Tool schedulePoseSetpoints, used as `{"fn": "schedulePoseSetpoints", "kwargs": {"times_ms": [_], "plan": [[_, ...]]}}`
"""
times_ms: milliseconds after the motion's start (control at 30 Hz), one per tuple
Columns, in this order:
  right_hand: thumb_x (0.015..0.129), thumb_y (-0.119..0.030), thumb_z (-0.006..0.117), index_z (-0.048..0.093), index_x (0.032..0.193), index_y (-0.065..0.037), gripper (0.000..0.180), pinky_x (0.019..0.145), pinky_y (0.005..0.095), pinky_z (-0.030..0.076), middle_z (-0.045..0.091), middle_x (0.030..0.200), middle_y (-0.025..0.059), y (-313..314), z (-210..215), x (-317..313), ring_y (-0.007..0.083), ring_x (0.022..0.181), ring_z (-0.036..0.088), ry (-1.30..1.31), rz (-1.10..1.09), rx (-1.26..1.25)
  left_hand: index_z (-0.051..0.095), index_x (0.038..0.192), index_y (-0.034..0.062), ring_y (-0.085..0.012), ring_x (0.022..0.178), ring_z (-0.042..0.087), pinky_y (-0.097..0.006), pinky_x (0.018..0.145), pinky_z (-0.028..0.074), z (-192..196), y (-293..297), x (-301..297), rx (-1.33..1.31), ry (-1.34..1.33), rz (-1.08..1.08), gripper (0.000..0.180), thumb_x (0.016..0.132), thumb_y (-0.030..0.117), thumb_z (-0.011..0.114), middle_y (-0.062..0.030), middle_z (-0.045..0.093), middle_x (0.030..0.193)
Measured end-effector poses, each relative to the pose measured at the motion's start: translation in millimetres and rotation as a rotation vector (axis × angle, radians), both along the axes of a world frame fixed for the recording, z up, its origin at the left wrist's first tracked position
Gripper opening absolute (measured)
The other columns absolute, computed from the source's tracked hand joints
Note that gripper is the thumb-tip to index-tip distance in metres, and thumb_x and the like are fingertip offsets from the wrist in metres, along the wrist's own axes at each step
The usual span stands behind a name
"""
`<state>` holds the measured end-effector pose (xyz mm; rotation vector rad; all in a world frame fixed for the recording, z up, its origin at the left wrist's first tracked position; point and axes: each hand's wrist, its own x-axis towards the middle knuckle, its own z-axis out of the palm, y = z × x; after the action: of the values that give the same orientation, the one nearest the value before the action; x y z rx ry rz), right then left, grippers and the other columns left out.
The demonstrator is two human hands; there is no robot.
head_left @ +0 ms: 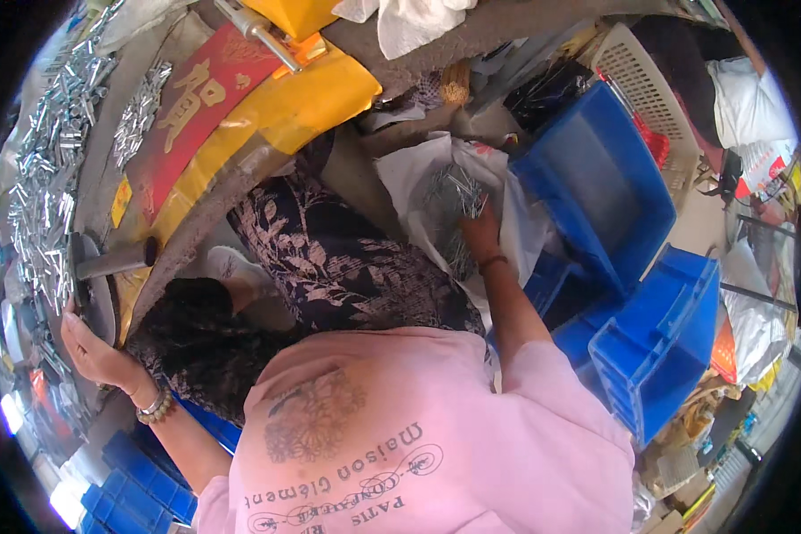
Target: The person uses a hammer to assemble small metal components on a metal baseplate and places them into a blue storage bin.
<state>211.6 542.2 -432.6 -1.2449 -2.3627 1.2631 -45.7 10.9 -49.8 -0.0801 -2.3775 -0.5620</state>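
Observation:
My right hand point(481, 233) reaches into a white sack point(409, 173) in the middle. Its fingers are closed on a bunch of thin, shiny metal pins point(462, 189), and more metal pieces lie deeper in the sack. At the left, my left hand point(98, 351) is stretched out with flat fingers at the edge of the work table. Nothing shows in its palm. Beside its fingertips lies a large spread of silvery metal pins point(49, 205). Just above that hand stands a metal tool with a thick cylindrical bar point(116, 262).
A smaller heap of pins point(142, 116) lies beside a red and gold paper sheet point(196, 98) on the table. Blue plastic bins point(596, 178) stand right of the sack, with a beige basket point(645, 80) behind. More blue crates point(129, 503) sit at lower left.

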Motion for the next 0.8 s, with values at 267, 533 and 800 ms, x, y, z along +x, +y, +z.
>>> {"fn": "schedulePoseSetpoints", "kwargs": {"times_ms": [267,533,800], "plan": [[0.076,-0.01,0.082,0.051,0.15,-0.003,0.081,0.102,0.0463,0.055,0.073,0.13,0.0209,26,52,-31,0.0381,0.121,0.071,-0.011,-0.009,-0.169,0.077,0.125,-0.0045,-0.0227,0.11,0.07,-0.037,0.104,0.052,-3,13,4,0.035,0.049,-0.036,0.034,0.115,0.02,0.055,-0.0123,0.079,0.121],[0.079,-0.013,0.079,0.049,0.154,-0.002,0.082,0.101,0.0413,0.055,0.073,0.126,0.0172,43,64,-53,0.0321,0.114,0.072,0.116,0.114,-0.154,0.078,0.122,-0.0033,-0.0228,0.109,0.071,-0.036,0.102,0.053,-4,17,6,0.051,0.052,-0.079,0.033,0.115,0.019,0.055,-0.0129,0.079,0.12],[0.083,-0.017,0.077,0.046,0.16,0.002,0.085,0.101,0.0381,0.054,0.071,0.13,0.0171,45,144,-44,0.0279,0.116,0.069,0.082,0.028,-0.241,0.077,0.123,-0.0024,-0.0248,0.106,0.072,-0.036,0.098,0.054,-7,12,2,-0.004,0.08,-0.099,0.03,0.114,0.017,0.056,-0.0129,0.079,0.117]]}}
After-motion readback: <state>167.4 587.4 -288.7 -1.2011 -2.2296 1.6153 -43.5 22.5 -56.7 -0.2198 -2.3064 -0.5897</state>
